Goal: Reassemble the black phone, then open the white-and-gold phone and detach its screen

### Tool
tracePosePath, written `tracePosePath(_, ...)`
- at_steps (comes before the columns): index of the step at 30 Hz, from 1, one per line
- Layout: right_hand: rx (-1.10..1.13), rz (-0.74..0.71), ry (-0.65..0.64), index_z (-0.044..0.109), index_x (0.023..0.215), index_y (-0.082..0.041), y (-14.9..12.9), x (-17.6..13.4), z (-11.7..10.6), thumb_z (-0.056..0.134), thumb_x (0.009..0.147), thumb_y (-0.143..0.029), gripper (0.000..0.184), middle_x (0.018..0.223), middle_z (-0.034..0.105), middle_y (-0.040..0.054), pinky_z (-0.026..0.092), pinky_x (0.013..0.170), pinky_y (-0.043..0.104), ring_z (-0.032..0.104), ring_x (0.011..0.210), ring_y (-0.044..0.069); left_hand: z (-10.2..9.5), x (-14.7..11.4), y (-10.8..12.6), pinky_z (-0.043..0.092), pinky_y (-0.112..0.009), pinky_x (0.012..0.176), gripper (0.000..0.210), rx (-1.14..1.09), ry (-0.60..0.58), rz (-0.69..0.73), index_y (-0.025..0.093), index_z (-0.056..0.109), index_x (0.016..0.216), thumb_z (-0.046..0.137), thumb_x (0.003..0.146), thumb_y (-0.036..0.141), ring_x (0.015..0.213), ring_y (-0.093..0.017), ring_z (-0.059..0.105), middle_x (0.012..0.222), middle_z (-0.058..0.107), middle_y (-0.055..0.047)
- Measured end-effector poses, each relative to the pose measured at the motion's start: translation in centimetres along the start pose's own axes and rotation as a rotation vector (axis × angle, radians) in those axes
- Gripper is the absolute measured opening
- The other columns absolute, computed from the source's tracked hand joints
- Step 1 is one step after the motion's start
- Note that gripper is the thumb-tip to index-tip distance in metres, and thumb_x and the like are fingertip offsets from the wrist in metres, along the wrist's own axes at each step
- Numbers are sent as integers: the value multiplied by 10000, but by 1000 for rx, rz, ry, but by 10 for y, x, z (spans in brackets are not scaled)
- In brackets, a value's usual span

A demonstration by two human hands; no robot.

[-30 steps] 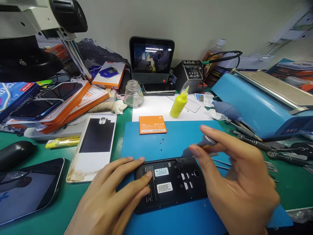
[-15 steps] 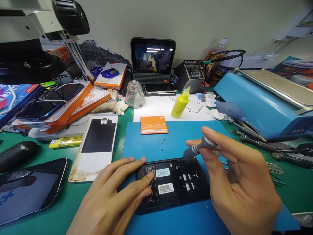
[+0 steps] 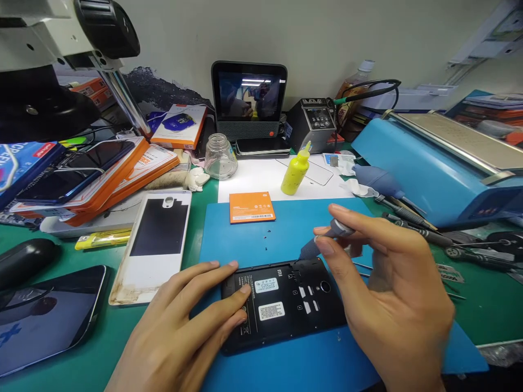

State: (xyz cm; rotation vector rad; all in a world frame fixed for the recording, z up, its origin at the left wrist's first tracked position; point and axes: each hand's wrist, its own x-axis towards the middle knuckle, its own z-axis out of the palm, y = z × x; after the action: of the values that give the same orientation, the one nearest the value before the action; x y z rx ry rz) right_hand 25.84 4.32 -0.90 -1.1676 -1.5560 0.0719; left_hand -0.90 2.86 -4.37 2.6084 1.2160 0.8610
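A black phone with its back cover off (image 3: 292, 321) lies face down on the blue mat (image 3: 212, 239). My left hand (image 3: 180, 321) rests across the phone's left end, fingers stretched out and apart. Pinched between the thumb and fingers of my right hand (image 3: 388, 288) is a grey screwdriver (image 3: 312, 247), tilted, its tip down at the phone's far edge near the camera end. Whether the tip sits on a screw is too small to make out. Beyond the phone lie an orange battery (image 3: 251, 207) and several tiny dark screws (image 3: 267, 237).
Left of the mat are a white back cover (image 3: 157, 272), another phone (image 3: 47, 316) and a mouse (image 3: 28, 258). A glass jar (image 3: 220, 158) and a yellow bottle (image 3: 295, 173) stand behind. Tools (image 3: 425, 234) and a blue machine (image 3: 417, 163) are at right.
The whole view has shifted slightly, so most things sit a little further left. My right hand keeps its grip on the screwdriver at the phone's edge, and the left hand stays on the phone.
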Motion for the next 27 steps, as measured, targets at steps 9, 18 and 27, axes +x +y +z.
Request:
tracePosePath(9, 9, -30, -55, 672, 1511, -299, 2, -2, -1, 739, 1039, -14, 555, 1272, 775, -33, 588, 936, 327, 736, 1089, 122, -1, 3, -3, 327, -142, 1319, 303, -10, -17, 61, 352, 715, 1469, 576, 1201, 378, 1505, -92, 539, 1612, 654, 71)
tracePosePath(18, -26, -117, -34, 680, 1471, -258, -1, -2, -5, 734, 1001, 46, 562, 1277, 778, -17, 587, 957, 369, 726, 1077, 139, 0, 1, -6, 355, -158, 1320, 326, 20, -32, 75, 373, 690, 1505, 580, 1197, 376, 1506, -100, 543, 1641, 628, 85)
tracePosePath(27, 25, -80, -42, 645, 1519, -285, 1, -5, -1, 735, 1001, 35, 615, 1318, 749, -23, 583, 1016, 388, 715, 1122, 148, -2, 0, -7, 391, -177, 1320, 330, 50, -61, 58, 369, 687, 1506, 593, 1190, 386, 1517, -110, 540, 1655, 621, 79)
